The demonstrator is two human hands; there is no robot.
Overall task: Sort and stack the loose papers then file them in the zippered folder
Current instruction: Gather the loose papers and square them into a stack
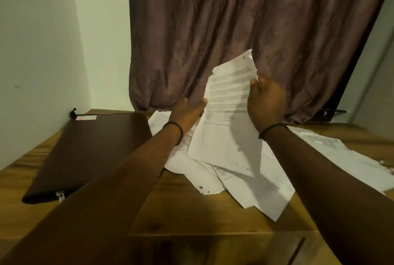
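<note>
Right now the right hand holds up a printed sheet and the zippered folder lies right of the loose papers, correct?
Not quite. In the head view the zippered folder lies left of the loose papers on the table, not right of them. The right hand does hold up a printed sheet.

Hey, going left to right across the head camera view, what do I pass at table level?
Brown zippered folder → left hand → held papers → right hand, gripping them → loose papers at the far right.
</note>
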